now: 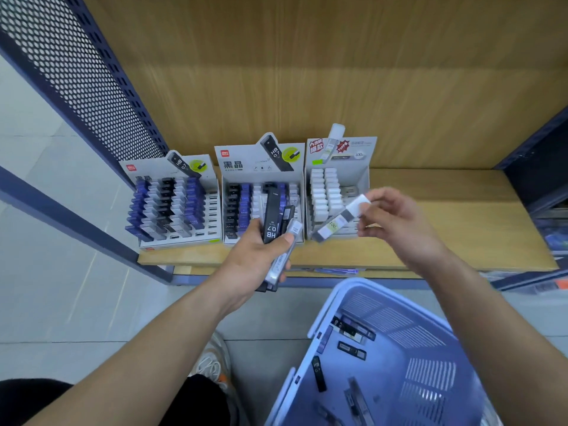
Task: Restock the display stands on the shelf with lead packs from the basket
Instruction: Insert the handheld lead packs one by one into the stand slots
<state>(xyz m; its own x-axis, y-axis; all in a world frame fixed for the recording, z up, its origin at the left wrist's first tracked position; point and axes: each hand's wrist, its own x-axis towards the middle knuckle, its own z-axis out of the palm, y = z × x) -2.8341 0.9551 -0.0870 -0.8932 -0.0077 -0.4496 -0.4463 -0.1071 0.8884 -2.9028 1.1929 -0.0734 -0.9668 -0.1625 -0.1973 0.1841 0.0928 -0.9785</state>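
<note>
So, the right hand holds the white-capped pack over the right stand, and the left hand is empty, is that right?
Not quite. In the head view the left hand grips several lead packs; the right hand does hold the white-capped pack over the right stand.

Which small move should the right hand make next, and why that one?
Probably tip the white-capped pack upright and lower it into a free slot of the right display stand. The right hand pinches it tilted over that stand, its white cap matches the white packs standing there, and the slots beside those two columns look empty.
</note>
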